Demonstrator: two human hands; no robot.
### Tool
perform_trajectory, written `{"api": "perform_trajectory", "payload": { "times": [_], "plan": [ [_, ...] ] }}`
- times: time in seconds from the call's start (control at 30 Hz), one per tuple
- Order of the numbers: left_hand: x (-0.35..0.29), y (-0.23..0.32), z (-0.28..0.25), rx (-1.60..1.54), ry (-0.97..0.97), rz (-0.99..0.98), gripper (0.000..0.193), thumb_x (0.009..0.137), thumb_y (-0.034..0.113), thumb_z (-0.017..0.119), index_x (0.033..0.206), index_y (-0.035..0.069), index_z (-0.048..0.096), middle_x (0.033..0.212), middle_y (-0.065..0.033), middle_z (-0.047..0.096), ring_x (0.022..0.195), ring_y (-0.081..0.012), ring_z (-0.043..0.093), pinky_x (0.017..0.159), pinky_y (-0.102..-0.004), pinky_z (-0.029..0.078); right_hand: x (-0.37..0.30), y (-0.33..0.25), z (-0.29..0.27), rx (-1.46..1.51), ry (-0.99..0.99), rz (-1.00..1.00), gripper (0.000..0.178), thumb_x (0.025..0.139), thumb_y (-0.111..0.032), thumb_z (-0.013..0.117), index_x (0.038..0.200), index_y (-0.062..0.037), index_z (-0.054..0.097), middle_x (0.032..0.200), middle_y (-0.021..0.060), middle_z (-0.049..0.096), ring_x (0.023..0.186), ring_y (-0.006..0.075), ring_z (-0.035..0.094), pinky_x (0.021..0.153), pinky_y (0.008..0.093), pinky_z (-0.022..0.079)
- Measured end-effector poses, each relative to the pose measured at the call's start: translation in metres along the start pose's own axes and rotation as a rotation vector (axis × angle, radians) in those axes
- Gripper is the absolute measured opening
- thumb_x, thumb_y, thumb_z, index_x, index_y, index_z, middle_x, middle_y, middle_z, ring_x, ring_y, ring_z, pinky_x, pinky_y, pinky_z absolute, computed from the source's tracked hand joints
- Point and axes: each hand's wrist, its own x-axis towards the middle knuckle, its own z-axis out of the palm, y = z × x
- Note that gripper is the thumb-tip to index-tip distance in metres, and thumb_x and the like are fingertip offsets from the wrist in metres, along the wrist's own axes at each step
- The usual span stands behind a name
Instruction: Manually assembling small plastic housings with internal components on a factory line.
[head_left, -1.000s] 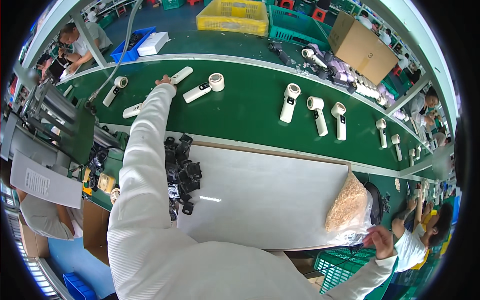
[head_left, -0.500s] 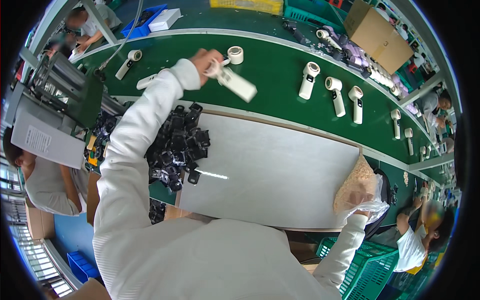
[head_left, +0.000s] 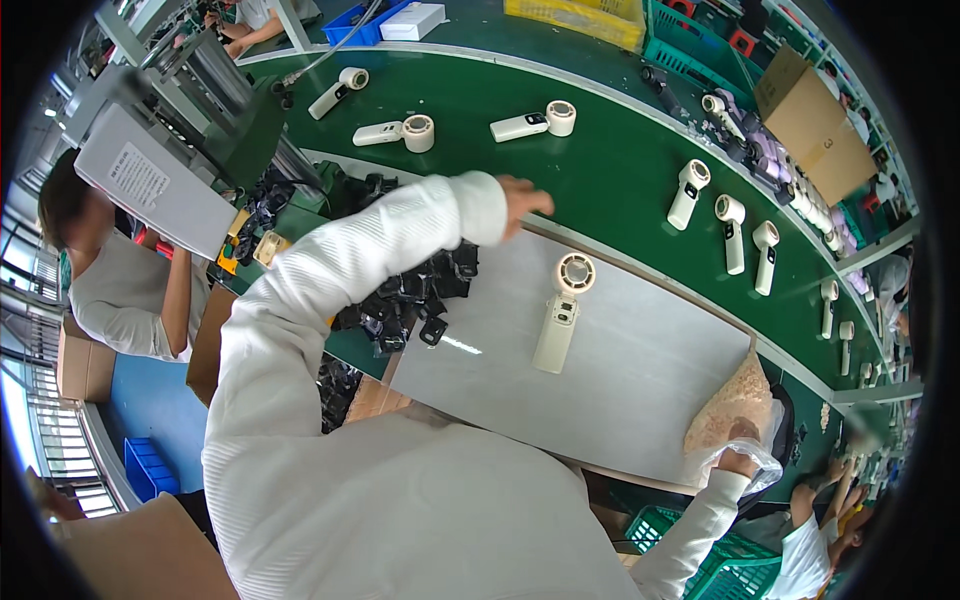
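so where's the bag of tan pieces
In the head view, the bag of tan pieces sits at the right end of the whitish board, with the right hand inside it.

Shows barred windows (head_left: 28,350) far left of the left hand (head_left: 525,203), blue floor (head_left: 160,400) nearer. Has pale beams (head_left: 880,248) to its right.

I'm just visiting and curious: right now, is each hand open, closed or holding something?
Left hand: loosely open, nothing visible in it.
Right hand: inside the clear bag of tan pieces; open or closed cannot be told.
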Motion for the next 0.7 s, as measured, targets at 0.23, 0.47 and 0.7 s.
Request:
{"api": "perform_trajectory", "payload": {
  "times": [0.23, 0.47, 0.7],
  "plan": [
    [-0.051, -0.063, 0.020, 0.371, -0.261, -0.431, 0.035, 0.082, 0.018, 0.067, 0.113, 0.012, 0.053, 0.113, -0.0122, 0.060, 0.096, -0.0362, 0.062, 0.084, -0.0432, 0.050, -0.032, -0.020, -0.005, 0.402, 0.520, 0.180, 0.024, 0.092, -0.009, 0.055, 0.111, -0.0010, 0.067, 0.081, 0.0063, 0.065, 0.072, 0.0146, 0.056, 0.069, 0.0250, 0.046],
    [-0.054, -0.065, 0.017, 0.181, -0.126, -0.337, 0.030, 0.076, 0.003, 0.067, 0.100, 0.012, 0.051, 0.100, -0.0088, 0.060, 0.085, -0.0329, 0.060, 0.079, -0.0411, 0.049, -0.012, -0.186, 0.056, 0.865, 0.284, 0.008, 0.022, 0.093, -0.002, 0.048, 0.112, -0.0012, 0.059, 0.074, 0.0077, 0.063, 0.068, 0.0161, 0.059, 0.068, 0.0262, 0.050],
    [-0.070, -0.060, 0.008, -0.141, 0.182, -0.316, 0.023, 0.075, -0.003, 0.062, 0.090, 0.012, 0.053, 0.080, -0.0058, 0.059, 0.069, -0.0274, 0.055, 0.067, -0.0361, 0.046, 0.015, -0.254, 0.185, 0.721, -0.461, -0.348, 0.013, 0.085, 0.005, 0.057, 0.093, -0.0040, 0.059, 0.085, 0.0053, 0.060, 0.072, 0.0136, 0.051, 0.068, 0.0239, 0.043]
  ]
}}
